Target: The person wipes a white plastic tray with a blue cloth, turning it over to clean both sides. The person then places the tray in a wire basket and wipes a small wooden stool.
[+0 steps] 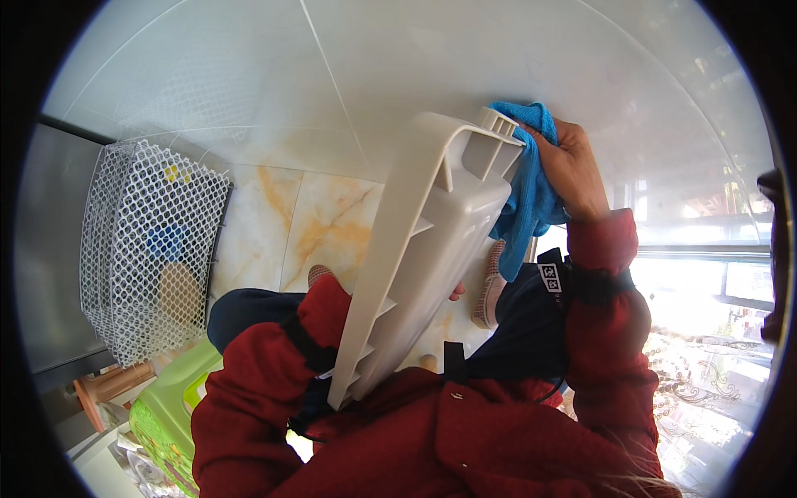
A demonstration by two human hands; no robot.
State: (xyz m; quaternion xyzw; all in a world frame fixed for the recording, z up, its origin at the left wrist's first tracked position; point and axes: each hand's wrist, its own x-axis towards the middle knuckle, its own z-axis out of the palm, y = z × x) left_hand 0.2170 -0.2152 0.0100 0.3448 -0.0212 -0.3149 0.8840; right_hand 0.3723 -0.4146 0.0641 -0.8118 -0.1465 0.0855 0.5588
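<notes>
A pale plastic bin or drawer (423, 249) with ribs under its rim stands tilted on edge before me, its lower end near my red jacket. My right hand (570, 165) pinches a blue cloth (529, 187) against the upper corner of the bin, by a small slotted tab. The rest of the cloth hangs down from my fingers. My left hand is mostly hidden behind the bin; only a fingertip (457, 291) shows past its right side, so its hold cannot be seen.
On the left stands a basket (155, 249) covered with white mesh, with items inside. Below it is a green plastic stool (168, 398). A glossy pale panel (261, 68) rises ahead, above the marble-look tiled floor (324, 230). A patterned sheer curtain (703, 386) hangs at the right.
</notes>
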